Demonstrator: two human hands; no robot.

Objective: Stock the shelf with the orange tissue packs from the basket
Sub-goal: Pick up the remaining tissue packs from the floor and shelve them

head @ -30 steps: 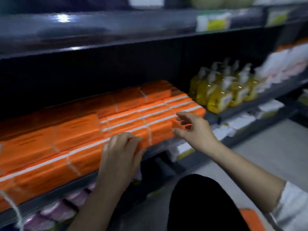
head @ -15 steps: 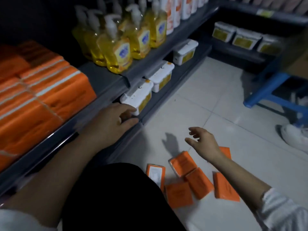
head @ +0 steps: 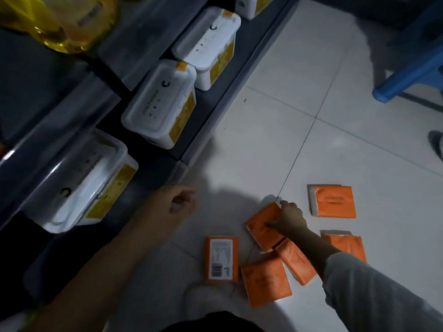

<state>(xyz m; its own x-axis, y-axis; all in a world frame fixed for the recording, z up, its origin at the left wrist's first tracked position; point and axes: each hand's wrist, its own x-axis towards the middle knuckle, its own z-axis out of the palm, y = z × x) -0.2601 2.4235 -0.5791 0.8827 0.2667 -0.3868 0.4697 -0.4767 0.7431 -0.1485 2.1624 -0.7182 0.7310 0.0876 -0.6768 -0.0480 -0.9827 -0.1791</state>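
Steep downward view, in dim light, of a pale tiled floor (head: 311,92) beside the dark base of a shelf (head: 217,101). On the lowest tier, a row of white tubs (head: 159,104) with yellow labels; at the upper left corner, the bottom of a yellow soap bottle (head: 60,22) on the tier above. At the upper right, part of a blue stool (head: 412,68); at the right edge, part of a shoe (head: 435,147). Six orange tissue packs (head: 334,202) lying loose on the floor, apart from the shelf: a label-up pack (head: 221,257) at the left of the group, the others orange face upward, two of them partly hidden under a grey sleeve (head: 359,295). Against the frame half a second earlier: view tipped further down, the stocked orange stack on the shelf now out of sight; packs on the floor in the same scatter; left hand (head: 176,202) off the shelf edge and now above the floor just beside the shelf base; right hand (head: 291,215) lowered from an open hover onto the middle pack (head: 261,232). Left hand blurred, forearm bare, fingers loosely curled, holding nothing. Right hand reaching forward from the grey sleeve, fingers hooked over the far end of the middle pack, thumb spread across its orange face, gripping it; near end of that pack touching a neighbouring pack; lifted off the tiles or not, impossible to tell.
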